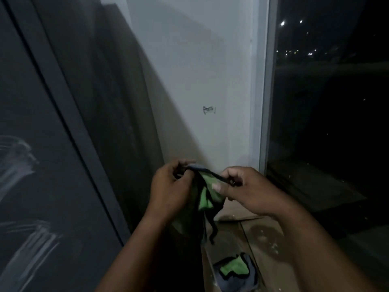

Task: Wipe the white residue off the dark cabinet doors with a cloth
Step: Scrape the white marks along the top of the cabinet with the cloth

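The dark cabinet door (pixel 42 144) fills the left side of my view, its flat panel slanting away from me, and white residue (pixel 19 165) streaks across its lower left in broad smeared strokes. Beside it stands a second dark panel (pixel 109 102), then a white wall (pixel 200 70) with a small pencilled mark (pixel 209 110) on it. To the right a window (pixel 328 91) shows night outside, with scattered points of light high up. Below is the floor (pixel 263 234), speckled with pale spots.

I hold the cloth (pixel 205 197) in front of me, between the cabinet and the window, well clear of the door and its residue. It is green with a dark edge and hangs down from my fingers. My left hand (pixel 168 186) has its grip pinched on the cloth's top edge at the left; my right hand (pixel 246 188) pinches the same edge at the right, thumb pressed over the dark hem.

A second cloth (pixel 233 268), green and grey, lies crumpled on the floor below my hands.
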The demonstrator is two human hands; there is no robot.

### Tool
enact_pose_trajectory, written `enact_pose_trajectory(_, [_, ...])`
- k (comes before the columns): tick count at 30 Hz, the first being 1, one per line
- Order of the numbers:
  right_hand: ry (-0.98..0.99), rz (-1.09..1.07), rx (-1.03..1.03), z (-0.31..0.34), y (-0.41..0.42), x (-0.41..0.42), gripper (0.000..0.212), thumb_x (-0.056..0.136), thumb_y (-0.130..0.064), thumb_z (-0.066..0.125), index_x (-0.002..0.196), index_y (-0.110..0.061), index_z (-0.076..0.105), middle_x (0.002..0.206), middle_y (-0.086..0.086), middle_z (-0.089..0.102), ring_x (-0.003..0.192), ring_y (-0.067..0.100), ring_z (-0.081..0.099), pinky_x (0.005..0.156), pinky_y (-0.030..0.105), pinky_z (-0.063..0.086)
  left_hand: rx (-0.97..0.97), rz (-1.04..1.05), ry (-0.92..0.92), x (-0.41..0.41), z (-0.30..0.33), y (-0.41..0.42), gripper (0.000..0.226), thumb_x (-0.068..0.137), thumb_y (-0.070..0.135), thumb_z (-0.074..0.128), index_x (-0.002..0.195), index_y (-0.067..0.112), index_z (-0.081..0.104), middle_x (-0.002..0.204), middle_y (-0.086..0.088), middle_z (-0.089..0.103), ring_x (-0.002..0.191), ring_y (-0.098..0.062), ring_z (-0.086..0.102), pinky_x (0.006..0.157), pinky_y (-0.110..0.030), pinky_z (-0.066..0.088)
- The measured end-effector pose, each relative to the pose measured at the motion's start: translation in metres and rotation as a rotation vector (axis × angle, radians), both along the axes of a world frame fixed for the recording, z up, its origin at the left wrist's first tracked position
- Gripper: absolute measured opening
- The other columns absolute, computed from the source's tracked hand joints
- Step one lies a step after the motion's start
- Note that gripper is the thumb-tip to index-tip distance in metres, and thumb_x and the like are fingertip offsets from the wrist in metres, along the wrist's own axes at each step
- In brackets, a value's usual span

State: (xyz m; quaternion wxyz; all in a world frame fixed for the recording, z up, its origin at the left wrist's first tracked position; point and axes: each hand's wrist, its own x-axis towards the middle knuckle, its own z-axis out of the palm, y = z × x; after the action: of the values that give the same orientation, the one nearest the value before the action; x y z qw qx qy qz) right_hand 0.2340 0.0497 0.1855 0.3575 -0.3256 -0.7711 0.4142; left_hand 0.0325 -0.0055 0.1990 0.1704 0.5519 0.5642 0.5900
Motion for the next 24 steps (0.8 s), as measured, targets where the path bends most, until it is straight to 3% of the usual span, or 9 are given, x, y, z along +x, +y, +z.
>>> enact_pose_trajectory(4, [-0.039,-0.037,0.024,0.028,-0.010,-0.008,0.014,0.091,-0.037,0.077,0.081,-0.028,0.072,0.073,-0.007,0.072,0.069,0.006,0.063,0.072,0.033,0.050,-0.093,0.058,0.008,-0.022,0.010,-0.014,0.023,0.090,0.006,0.074,0.094,0.028,0.072,0.085,-0.003,0.076,0.068,-0.011,0.065,0.065,-0.028,0.053])
enact_pose_trajectory(8, [0.063,-0.007,-0.005,0.051,-0.033,-0.028,0.019,0.086,-0.041,0.074,0.082,-0.023,0.070,0.073,-0.006,0.072,0.067,0.006,0.066,0.065,0.029,0.051,-0.118,0.054,0.033,-0.032,0.017,-0.039,0.015,0.090,0.005,0.076,0.084,0.019,0.075,0.073,-0.001,0.073,0.063,-0.012,0.066,0.053,-0.027,0.055])
enact_pose_trajectory(13, [0.273,0.079,-0.144,0.064,-0.073,-0.061,0.014,0.097,-0.031,0.071,0.093,-0.018,0.074,0.085,0.009,0.076,0.075,0.018,0.071,0.070,0.037,0.058,-0.067,0.000,0.000,-0.040,0.029,-0.079,0.007,0.088,0.018,0.083,0.091,0.020,0.076,0.082,-0.004,0.075,0.070,-0.015,0.070,0.061,-0.034,0.059])
enact_pose_trajectory(18, [0.395,0.115,-0.162,0.073,-0.115,-0.094,0.013,0.102,-0.027,0.063,0.103,-0.019,0.073,0.099,0.017,0.076,0.082,0.022,0.073,0.074,0.038,0.060,0.012,-0.136,-0.090,-0.050,0.048,-0.108,0.008,0.099,0.018,0.070,0.101,0.015,0.078,0.092,-0.006,0.078,0.079,-0.014,0.073,0.064,-0.025,0.056])
enact_pose_trajectory(21, [0.474,0.109,-0.120,0.078,-0.138,-0.108,0.017,0.100,-0.027,0.063,0.112,-0.025,0.075,0.104,0.007,0.078,0.092,0.016,0.075,0.075,0.027,0.059,0.069,-0.199,-0.192,-0.058,0.061,-0.126,0.016,0.104,0.022,0.063,0.106,0.015,0.077,0.099,-0.009,0.079,0.092,-0.025,0.076,0.073,-0.033,0.059])
enact_pose_trajectory(24, [0.440,0.042,0.011,0.085,-0.165,-0.128,0.029,0.100,-0.025,0.062,0.127,-0.032,0.070,0.115,-0.008,0.076,0.109,0.007,0.071,0.094,0.025,0.055,0.127,-0.249,-0.199,-0.072,0.073,-0.151,0.031,0.107,0.038,0.057,0.103,0.015,0.077,0.101,-0.014,0.077,0.099,-0.034,0.074,0.086,-0.050,0.058])
